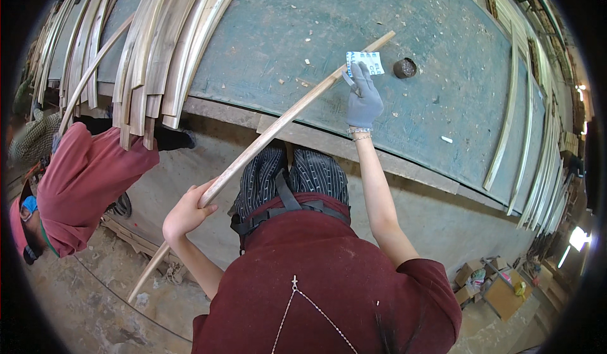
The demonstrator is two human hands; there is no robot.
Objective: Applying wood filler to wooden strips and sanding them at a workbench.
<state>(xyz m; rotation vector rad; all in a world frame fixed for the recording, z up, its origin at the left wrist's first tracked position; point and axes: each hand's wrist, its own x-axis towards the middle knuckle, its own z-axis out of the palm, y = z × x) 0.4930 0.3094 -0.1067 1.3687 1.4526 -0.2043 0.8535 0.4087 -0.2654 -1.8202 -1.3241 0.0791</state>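
My bare left hand (188,211) is wrapped around a long, slender wooden strip (269,134), low on its length. The strip slants from the floor side at lower left, across the table's edge, to its far end on the green tabletop. Near that far end my right hand (365,101), in a grey glove, has its fingers on a small white sheet with blue print (374,62). The sheet lies against or beside the strip; its underside is hidden. Just right of the sheet stands a small dark round pot (404,68).
Stacked curved wooden strips (167,44) overhang the table's edge at left, and more strips (506,120) lie along the right. Wood chips and a white stub (447,140) dot the green tabletop (265,38). A person in a red top (95,177) bends close by at left. Cardboard boxes (471,275) sit at lower right.
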